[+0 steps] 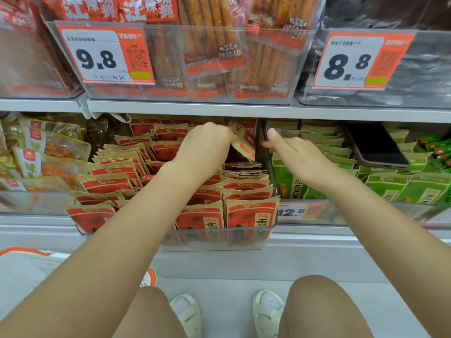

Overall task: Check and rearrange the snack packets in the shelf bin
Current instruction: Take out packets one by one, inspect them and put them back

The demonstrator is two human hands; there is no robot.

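Note:
A clear shelf bin (219,236) on the lower shelf holds several rows of red and tan snack packets (251,215). My left hand (205,147) is deep in the bin and grips one red and tan packet (244,142), lifted and tilted above a gap at the back right. My right hand (292,152) rests with relaxed fingers on the bin's right wall, thumb raised, holding nothing. The packets at the left of the bin lie slanted and uneven; those at the front right stand upright.
Green packets (395,189) fill the bin to the right, with a dark phone (375,145) lying on them. Clear bags of orange snacks (48,152) sit left. The upper shelf edge (244,109) hangs just above my hands. An orange-rimmed basket (26,262) stands lower left.

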